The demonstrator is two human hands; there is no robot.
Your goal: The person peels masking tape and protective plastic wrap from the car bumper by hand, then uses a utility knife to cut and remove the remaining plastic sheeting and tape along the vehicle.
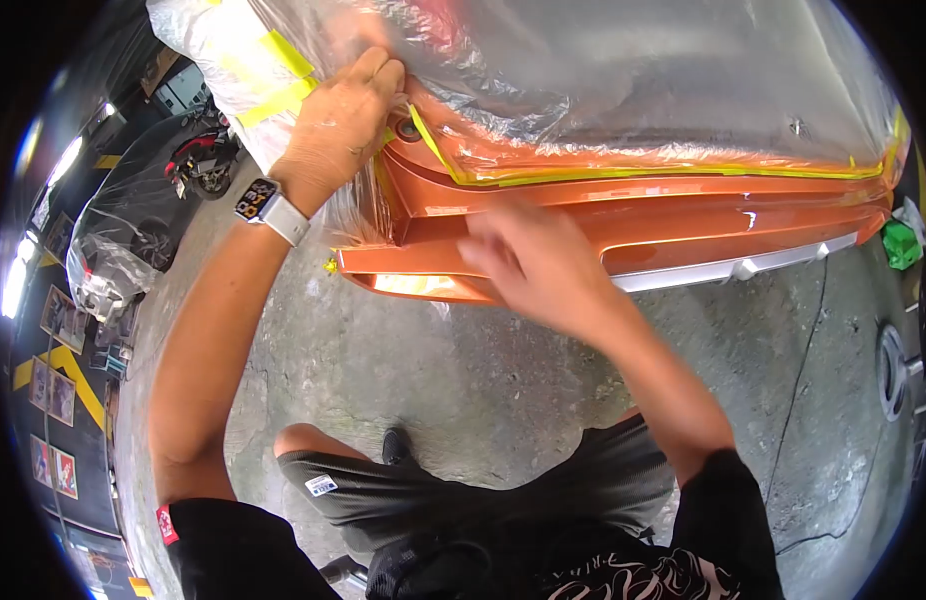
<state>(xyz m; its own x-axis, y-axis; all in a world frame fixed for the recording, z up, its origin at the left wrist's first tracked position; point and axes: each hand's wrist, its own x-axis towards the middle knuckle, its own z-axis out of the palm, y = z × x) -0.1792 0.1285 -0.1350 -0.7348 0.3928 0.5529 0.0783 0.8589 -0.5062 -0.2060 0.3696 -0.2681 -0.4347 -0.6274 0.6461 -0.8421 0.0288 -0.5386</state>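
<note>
An orange car bumper (543, 220) runs across the upper middle, with clear plastic film (623, 80) over the bodywork above it. Yellow tape (663, 174) follows the film's lower edge. At the film's left part, my left hand (353, 110), with a watch on the wrist, has its fingers curled against the plastic near the bumper's upper left corner; what they pinch is hidden. My right hand (528, 255) is blurred by motion in front of the bumper's lower left part, and its fingers are too smeared to read. More yellow tape (283, 90) lies on the film beside my left hand.
A red motorcycle (201, 160) stands at the far left near a plastic-covered vehicle (123, 220). Pictures (53, 390) hang on the left wall. Green plastic (900, 245) and a round metal-coloured ring (891, 370) are at the right. Concrete floor (383, 350) lies below the bumper.
</note>
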